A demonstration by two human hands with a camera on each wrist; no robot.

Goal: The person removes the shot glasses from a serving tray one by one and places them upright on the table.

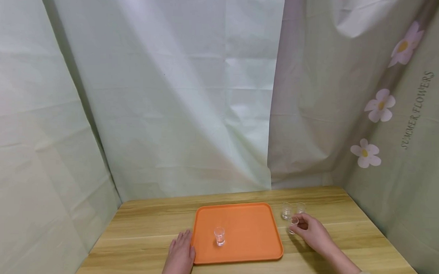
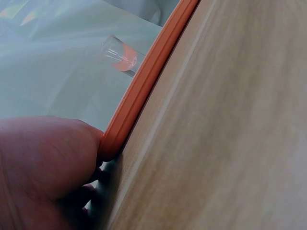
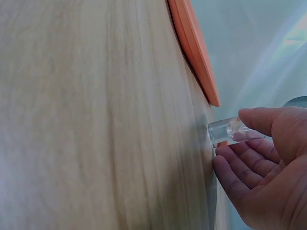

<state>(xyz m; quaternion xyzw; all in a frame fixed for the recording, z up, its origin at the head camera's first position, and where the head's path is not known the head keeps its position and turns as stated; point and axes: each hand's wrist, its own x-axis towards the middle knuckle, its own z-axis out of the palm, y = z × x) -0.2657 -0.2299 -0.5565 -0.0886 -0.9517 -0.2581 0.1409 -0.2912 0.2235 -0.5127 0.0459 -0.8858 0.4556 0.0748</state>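
My right hand (image 1: 313, 233) pinches a small clear shot glass (image 1: 293, 226) between thumb and fingers, to the right of the orange tray (image 1: 245, 222). In the right wrist view the thumb lies along the upper side of this shot glass (image 3: 221, 130), and its thick base is right at the tabletop. Two more shot glasses stand just behind it, one to the left (image 1: 286, 211) and one partly covered by my fingers (image 1: 301, 207). Another shot glass (image 1: 219, 236) stands upright on the tray, left of its middle. My left hand (image 1: 180, 254) rests beside the tray's left edge, thumb against the rim (image 2: 115, 136).
The wooden table (image 1: 147, 235) carries the tray near its middle. Pale curtains (image 1: 184, 95) enclose the table at the back and both sides, with printed flowers (image 1: 380, 105) on the right one.
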